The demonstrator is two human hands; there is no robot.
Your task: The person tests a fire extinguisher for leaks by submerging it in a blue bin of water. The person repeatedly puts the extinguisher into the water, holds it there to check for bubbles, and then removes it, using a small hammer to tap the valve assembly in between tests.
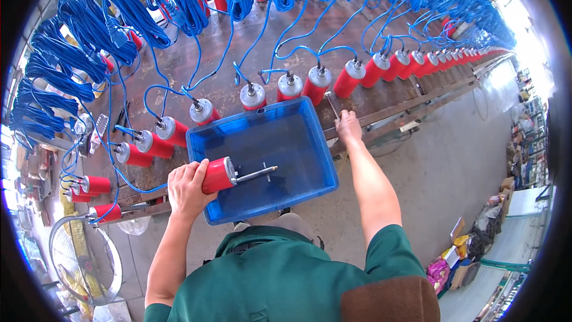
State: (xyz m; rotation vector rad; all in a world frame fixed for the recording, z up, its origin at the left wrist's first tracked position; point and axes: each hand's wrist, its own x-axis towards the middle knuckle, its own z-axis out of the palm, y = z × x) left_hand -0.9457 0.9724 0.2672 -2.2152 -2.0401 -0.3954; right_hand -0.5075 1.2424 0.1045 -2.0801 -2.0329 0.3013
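My left hand [187, 189] is wrapped round a red cylinder [215, 177] with a grey metal end cap, tilted over the left side of a blue plastic tray [320, 143]. From the cap a thin rod [256, 174] points right across the tray, with a short crosspiece near its tip; whether it is fixed to the cap I cannot tell. To the right of the tray, my right hand [348, 126] is closed at the table edge on a thin stick-like tool [332, 106], its kind unclear. Red cylinders [316, 83] with blue cables stand just beyond the tray.
Bundled blue cables [179, 0] hang along the far side of the brown metal table [256, 42]. More red cylinders [381, 68] line the table to the right. A round fan [83, 259] stands at the lower left. Boxes and bags [465, 247] lie at the right.
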